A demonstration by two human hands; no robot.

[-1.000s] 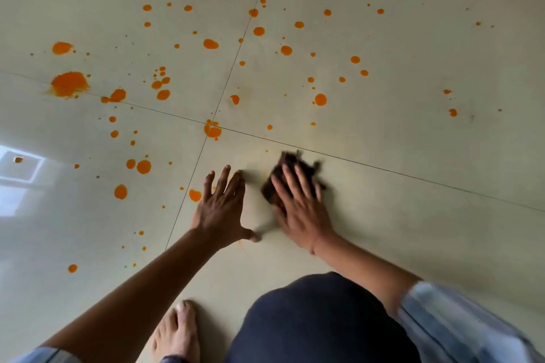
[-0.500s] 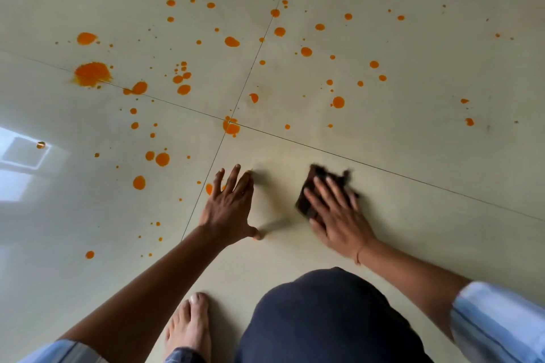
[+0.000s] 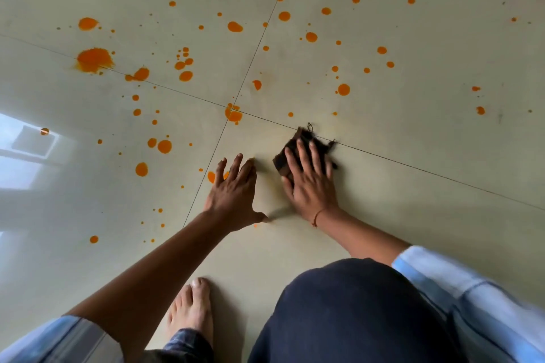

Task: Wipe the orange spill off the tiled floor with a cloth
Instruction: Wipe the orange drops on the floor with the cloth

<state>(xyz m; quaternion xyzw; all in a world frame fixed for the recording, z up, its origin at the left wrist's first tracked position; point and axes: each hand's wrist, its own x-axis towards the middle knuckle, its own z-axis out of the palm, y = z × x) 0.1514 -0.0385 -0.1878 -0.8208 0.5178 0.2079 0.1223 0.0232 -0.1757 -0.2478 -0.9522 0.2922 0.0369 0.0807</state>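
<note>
A bare foot stands nearest. The left hand lies flat on the floor, fingers spread. The right hand presses straight fingers on the crumpled cloth at a grout line; its long axis is unclear. Beyond, the spill spreads.

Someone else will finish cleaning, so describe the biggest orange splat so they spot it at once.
On the tiled floor, find the grout line running left from where four tiles meet, beyond the left hand. The splat sits on that line, far left. It is by far the largest, ragged-rimmed, unlike the round drops nearby.
</note>
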